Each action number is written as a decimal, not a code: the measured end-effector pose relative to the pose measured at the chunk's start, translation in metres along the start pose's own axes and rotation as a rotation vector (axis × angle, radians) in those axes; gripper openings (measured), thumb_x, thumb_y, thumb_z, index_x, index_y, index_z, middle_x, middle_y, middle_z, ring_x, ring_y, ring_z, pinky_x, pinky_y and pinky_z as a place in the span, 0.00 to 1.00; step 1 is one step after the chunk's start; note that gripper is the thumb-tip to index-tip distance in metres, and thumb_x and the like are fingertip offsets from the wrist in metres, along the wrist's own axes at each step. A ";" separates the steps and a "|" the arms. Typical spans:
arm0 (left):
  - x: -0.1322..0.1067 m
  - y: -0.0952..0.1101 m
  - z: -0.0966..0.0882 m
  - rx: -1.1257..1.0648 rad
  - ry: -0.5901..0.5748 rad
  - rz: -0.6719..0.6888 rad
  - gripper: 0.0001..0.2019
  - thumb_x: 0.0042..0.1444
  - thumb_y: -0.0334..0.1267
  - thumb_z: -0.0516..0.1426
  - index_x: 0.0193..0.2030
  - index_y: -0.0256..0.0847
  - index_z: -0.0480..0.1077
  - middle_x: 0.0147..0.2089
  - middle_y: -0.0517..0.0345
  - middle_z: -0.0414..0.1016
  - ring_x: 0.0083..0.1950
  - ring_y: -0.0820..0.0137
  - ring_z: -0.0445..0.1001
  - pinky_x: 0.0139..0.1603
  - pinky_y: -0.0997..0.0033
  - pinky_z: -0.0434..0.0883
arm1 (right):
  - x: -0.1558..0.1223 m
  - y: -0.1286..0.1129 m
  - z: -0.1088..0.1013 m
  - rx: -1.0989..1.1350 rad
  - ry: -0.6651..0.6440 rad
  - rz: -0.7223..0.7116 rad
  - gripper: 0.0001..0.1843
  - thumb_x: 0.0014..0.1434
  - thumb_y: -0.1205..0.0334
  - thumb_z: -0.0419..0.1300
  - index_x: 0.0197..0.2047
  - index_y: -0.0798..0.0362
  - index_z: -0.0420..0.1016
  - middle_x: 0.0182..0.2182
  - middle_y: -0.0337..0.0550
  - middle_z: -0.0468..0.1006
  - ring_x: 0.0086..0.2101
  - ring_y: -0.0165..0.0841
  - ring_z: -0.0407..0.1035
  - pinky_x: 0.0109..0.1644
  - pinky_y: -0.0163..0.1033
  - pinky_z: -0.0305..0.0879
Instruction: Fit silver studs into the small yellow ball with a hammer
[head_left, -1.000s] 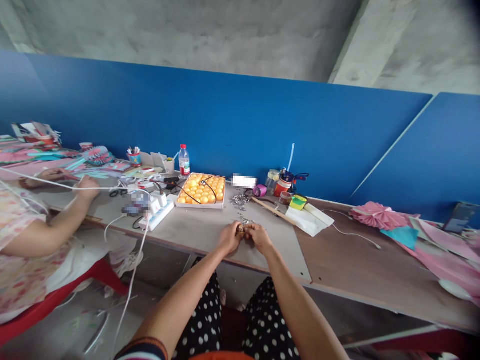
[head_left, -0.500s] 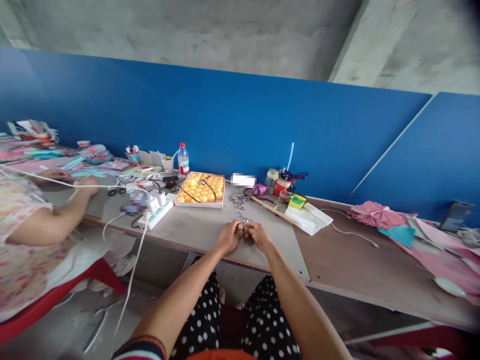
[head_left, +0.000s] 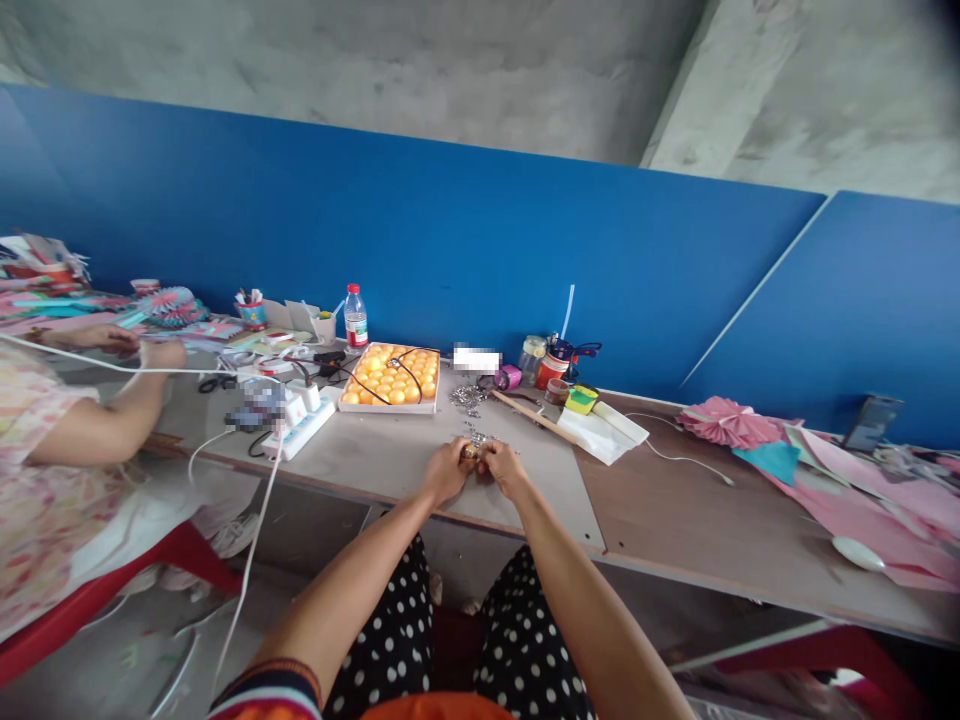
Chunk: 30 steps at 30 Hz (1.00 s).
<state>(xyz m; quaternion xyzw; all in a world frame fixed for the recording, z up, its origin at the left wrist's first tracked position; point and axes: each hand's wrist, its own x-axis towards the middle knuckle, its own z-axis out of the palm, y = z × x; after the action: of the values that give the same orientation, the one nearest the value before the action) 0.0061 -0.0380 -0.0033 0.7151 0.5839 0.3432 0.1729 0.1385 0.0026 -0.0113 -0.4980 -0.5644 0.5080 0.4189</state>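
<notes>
My left hand (head_left: 448, 470) is closed around a small gold-coloured round piece (head_left: 469, 451) just above the table's front part. Fingers of my right hand (head_left: 501, 468) are pinched together right beside that piece; what they hold, if anything, is too small to make out. Just beyond my fingertips lie loose small silvery metal parts (head_left: 480, 438). A larger heap of the same shiny parts (head_left: 469, 397) sits farther back. To the left of the heap stands a shallow white box (head_left: 390, 408) filled with orange balls, with a dark cord lying across them.
A power strip (head_left: 300, 432) with plugs and white cables lies left. Behind are a bottle (head_left: 355, 318), a wooden stick (head_left: 536, 418) and a red tool cup (head_left: 553, 370). Pink paper (head_left: 727, 423) and a phone (head_left: 872, 422) are right. A co-worker's arm (head_left: 105, 425) rests at far left.
The whole view has shifted slightly, so things on the table appear farther left. My hands keep together around the gold piece. The co-worker's hands have moved closer together.
</notes>
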 end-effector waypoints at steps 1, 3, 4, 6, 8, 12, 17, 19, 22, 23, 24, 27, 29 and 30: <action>0.000 0.000 0.000 0.003 -0.002 0.002 0.11 0.53 0.34 0.53 0.45 0.42 0.64 0.39 0.56 0.74 0.42 0.67 0.71 0.40 0.71 0.64 | 0.000 -0.001 0.000 -0.009 0.002 -0.009 0.04 0.43 0.63 0.54 0.20 0.53 0.66 0.10 0.33 0.65 0.15 0.26 0.57 0.21 0.32 0.53; -0.001 0.001 0.000 0.012 -0.008 0.000 0.11 0.53 0.34 0.53 0.44 0.42 0.65 0.39 0.56 0.74 0.42 0.66 0.71 0.40 0.70 0.65 | -0.001 -0.003 0.000 -0.023 0.001 -0.031 0.05 0.43 0.63 0.54 0.19 0.53 0.65 0.11 0.33 0.65 0.16 0.26 0.57 0.22 0.32 0.52; -0.001 0.001 0.001 0.016 -0.010 -0.005 0.11 0.53 0.34 0.53 0.45 0.42 0.65 0.39 0.55 0.74 0.42 0.66 0.71 0.40 0.70 0.65 | -0.002 -0.004 0.000 -0.025 -0.001 -0.043 0.05 0.43 0.63 0.55 0.19 0.53 0.65 0.11 0.33 0.65 0.16 0.27 0.58 0.22 0.32 0.52; -0.001 0.002 0.002 0.024 -0.009 -0.013 0.11 0.54 0.35 0.53 0.45 0.42 0.65 0.40 0.53 0.74 0.42 0.65 0.71 0.40 0.69 0.65 | -0.003 -0.005 0.001 -0.022 -0.004 -0.062 0.04 0.41 0.63 0.57 0.20 0.53 0.66 0.12 0.32 0.66 0.18 0.27 0.59 0.24 0.33 0.53; -0.002 0.002 0.002 0.032 -0.003 -0.013 0.12 0.55 0.36 0.52 0.46 0.41 0.65 0.40 0.52 0.74 0.43 0.64 0.71 0.40 0.69 0.65 | -0.006 -0.005 0.001 -0.007 -0.010 -0.071 0.04 0.40 0.63 0.58 0.20 0.53 0.66 0.13 0.32 0.66 0.19 0.27 0.60 0.26 0.33 0.55; -0.002 0.001 0.003 0.034 0.013 -0.014 0.14 0.53 0.36 0.54 0.48 0.41 0.64 0.41 0.53 0.74 0.43 0.64 0.71 0.41 0.69 0.66 | -0.010 -0.002 -0.002 0.044 -0.032 -0.054 0.06 0.40 0.60 0.59 0.23 0.53 0.68 0.14 0.33 0.67 0.20 0.28 0.61 0.28 0.34 0.56; -0.002 0.001 0.004 0.020 0.031 -0.011 0.14 0.52 0.37 0.55 0.47 0.42 0.65 0.41 0.55 0.74 0.43 0.65 0.71 0.42 0.69 0.66 | -0.010 0.001 -0.005 0.120 -0.050 -0.027 0.10 0.40 0.55 0.59 0.24 0.53 0.68 0.14 0.33 0.66 0.19 0.28 0.60 0.27 0.35 0.57; -0.002 0.002 0.003 0.022 0.036 -0.001 0.14 0.52 0.37 0.55 0.47 0.42 0.65 0.41 0.55 0.74 0.43 0.65 0.71 0.42 0.69 0.66 | -0.009 0.001 -0.005 0.145 -0.062 -0.013 0.12 0.40 0.53 0.59 0.25 0.53 0.68 0.14 0.33 0.67 0.18 0.28 0.60 0.26 0.35 0.57; -0.002 0.003 0.002 0.030 0.042 0.002 0.14 0.52 0.37 0.55 0.46 0.41 0.65 0.41 0.54 0.74 0.43 0.64 0.71 0.42 0.69 0.66 | -0.007 0.002 -0.006 0.172 -0.069 0.006 0.13 0.39 0.53 0.60 0.25 0.53 0.68 0.14 0.34 0.67 0.18 0.28 0.60 0.25 0.35 0.57; -0.003 0.003 0.002 0.029 0.043 0.002 0.14 0.52 0.37 0.55 0.46 0.41 0.65 0.41 0.53 0.74 0.43 0.64 0.71 0.42 0.69 0.66 | -0.007 0.002 -0.006 0.177 -0.065 0.008 0.13 0.39 0.52 0.60 0.25 0.53 0.68 0.14 0.34 0.67 0.18 0.28 0.60 0.24 0.35 0.57; -0.003 0.003 0.001 0.027 0.042 0.001 0.14 0.52 0.37 0.54 0.47 0.41 0.65 0.41 0.53 0.74 0.44 0.64 0.71 0.42 0.69 0.66 | -0.007 0.003 -0.006 0.180 -0.061 0.008 0.13 0.40 0.52 0.60 0.25 0.53 0.67 0.14 0.34 0.67 0.18 0.28 0.60 0.24 0.35 0.57; -0.003 0.003 0.001 0.017 0.036 -0.002 0.14 0.53 0.37 0.54 0.47 0.42 0.65 0.41 0.54 0.74 0.44 0.64 0.71 0.42 0.68 0.66 | -0.007 0.003 -0.005 0.179 -0.052 0.003 0.13 0.41 0.51 0.60 0.24 0.52 0.66 0.14 0.34 0.66 0.18 0.29 0.60 0.24 0.35 0.58; -0.002 0.003 0.002 0.016 0.032 -0.009 0.14 0.53 0.37 0.54 0.47 0.42 0.65 0.41 0.54 0.74 0.44 0.64 0.71 0.43 0.68 0.66 | -0.007 0.003 -0.005 0.173 -0.057 0.002 0.14 0.42 0.49 0.59 0.23 0.51 0.65 0.14 0.35 0.66 0.18 0.29 0.60 0.24 0.35 0.58; -0.002 0.003 0.002 0.018 0.032 -0.011 0.14 0.53 0.37 0.54 0.47 0.42 0.65 0.42 0.54 0.74 0.44 0.64 0.71 0.43 0.68 0.66 | -0.007 0.003 -0.005 0.170 -0.061 0.002 0.15 0.43 0.48 0.59 0.22 0.51 0.65 0.14 0.35 0.67 0.18 0.29 0.61 0.24 0.35 0.58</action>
<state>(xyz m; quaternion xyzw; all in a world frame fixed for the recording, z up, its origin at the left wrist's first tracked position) 0.0094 -0.0402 -0.0038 0.7078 0.5935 0.3485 0.1590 0.1454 -0.0036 -0.0134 -0.4453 -0.5311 0.5697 0.4416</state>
